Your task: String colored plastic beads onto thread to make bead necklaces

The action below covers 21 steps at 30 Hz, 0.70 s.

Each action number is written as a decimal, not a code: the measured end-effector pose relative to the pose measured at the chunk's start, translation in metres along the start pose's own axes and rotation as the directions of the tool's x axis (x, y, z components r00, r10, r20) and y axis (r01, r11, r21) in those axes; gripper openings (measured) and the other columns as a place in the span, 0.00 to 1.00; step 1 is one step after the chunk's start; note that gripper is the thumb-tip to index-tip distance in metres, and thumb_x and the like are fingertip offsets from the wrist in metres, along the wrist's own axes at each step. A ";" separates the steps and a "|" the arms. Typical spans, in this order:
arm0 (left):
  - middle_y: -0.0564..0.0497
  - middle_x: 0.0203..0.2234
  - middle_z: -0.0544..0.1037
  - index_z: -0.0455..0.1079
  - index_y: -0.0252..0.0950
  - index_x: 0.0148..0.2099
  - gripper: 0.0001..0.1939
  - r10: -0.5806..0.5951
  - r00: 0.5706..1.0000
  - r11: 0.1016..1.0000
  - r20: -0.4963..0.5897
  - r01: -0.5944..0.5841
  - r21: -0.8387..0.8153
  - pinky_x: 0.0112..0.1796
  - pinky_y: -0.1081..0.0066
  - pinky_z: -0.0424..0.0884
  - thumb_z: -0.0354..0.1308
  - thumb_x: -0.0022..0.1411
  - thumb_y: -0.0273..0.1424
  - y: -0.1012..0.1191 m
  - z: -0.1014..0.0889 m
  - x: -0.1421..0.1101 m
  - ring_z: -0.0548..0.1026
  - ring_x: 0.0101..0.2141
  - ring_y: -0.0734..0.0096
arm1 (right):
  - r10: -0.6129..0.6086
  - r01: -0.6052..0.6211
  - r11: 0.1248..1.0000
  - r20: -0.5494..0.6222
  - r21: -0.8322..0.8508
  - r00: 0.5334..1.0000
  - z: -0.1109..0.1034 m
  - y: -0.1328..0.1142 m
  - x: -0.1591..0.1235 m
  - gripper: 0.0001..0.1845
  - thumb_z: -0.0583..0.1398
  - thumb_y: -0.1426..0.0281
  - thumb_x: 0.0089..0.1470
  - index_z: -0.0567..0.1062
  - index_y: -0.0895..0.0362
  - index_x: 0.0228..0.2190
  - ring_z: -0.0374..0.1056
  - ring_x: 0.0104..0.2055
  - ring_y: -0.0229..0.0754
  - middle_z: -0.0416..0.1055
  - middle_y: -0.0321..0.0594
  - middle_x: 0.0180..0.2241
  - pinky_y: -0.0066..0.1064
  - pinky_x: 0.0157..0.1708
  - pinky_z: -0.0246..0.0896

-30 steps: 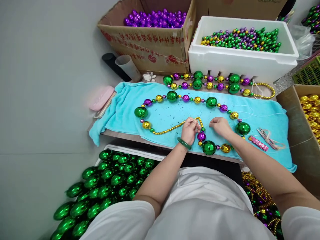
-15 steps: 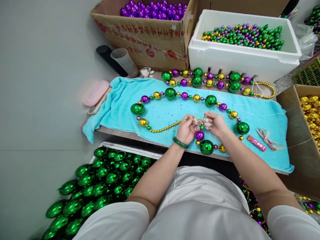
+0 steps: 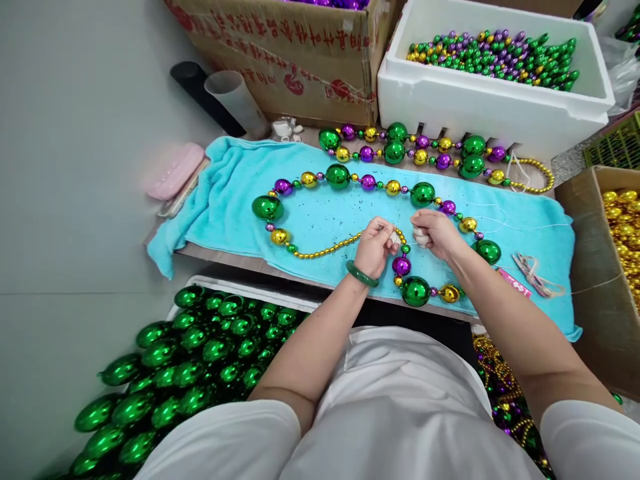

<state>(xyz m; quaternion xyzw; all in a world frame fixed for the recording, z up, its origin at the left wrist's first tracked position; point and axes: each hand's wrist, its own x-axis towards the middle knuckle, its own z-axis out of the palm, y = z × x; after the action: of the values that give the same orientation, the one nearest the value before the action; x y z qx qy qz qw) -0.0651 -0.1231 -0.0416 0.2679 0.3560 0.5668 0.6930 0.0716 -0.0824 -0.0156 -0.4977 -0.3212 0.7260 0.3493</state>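
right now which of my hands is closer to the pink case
Left: your left hand is right of the pink case, by the small gold beads; your right hand is farther right.

Looks like a bead-necklace workshop: cardboard box [image 3: 295, 73] & foam bin [image 3: 490, 100] w/ loose multicolor beads, lots of green baubles [image 3: 185, 360], towel-covered counter [image 3: 240, 263] w/ strung necklaces.

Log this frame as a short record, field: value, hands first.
left hand: left hand, fingers pinched beside the small gold beads
right hand: right hand, curled closed, apart from the left; any thread between them too fine to be sure of
wrist: green bangle, left
surface: turquoise towel under the beads
behind: finished-looking bead strand, white foam box of small mixed beads
lower left: large green beads
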 end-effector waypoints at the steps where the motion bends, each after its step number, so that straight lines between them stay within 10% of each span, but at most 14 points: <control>1: 0.61 0.13 0.59 0.58 0.37 0.29 0.12 -0.005 1.000 1.000 -0.010 0.005 0.005 0.19 0.79 0.56 0.61 0.56 0.33 -0.001 -0.001 0.001 0.63 0.16 0.79 | 0.019 -0.019 1.000 -0.008 -0.001 1.000 -0.001 0.000 0.001 0.14 0.59 0.72 0.38 0.55 0.54 0.22 0.38 0.11 0.25 0.43 0.21 0.12 0.20 0.12 0.29; 21: 0.59 0.14 0.63 0.60 0.36 0.30 0.09 -0.099 0.994 0.995 -0.045 0.101 0.027 0.21 0.79 0.60 0.57 0.59 0.29 -0.006 -0.004 0.004 0.70 0.20 0.77 | 0.026 -0.029 0.999 -0.082 -0.032 0.996 -0.015 0.013 0.009 0.15 0.59 0.70 0.39 0.54 0.54 0.22 0.39 0.10 0.25 0.44 0.22 0.12 0.20 0.12 0.29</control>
<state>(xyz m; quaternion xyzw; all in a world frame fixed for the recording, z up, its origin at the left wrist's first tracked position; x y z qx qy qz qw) -0.0639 -0.1208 -0.0493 0.2473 0.3922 0.5319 0.7087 0.0813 -0.0805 -0.0349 -0.5371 -0.3118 0.7043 0.3439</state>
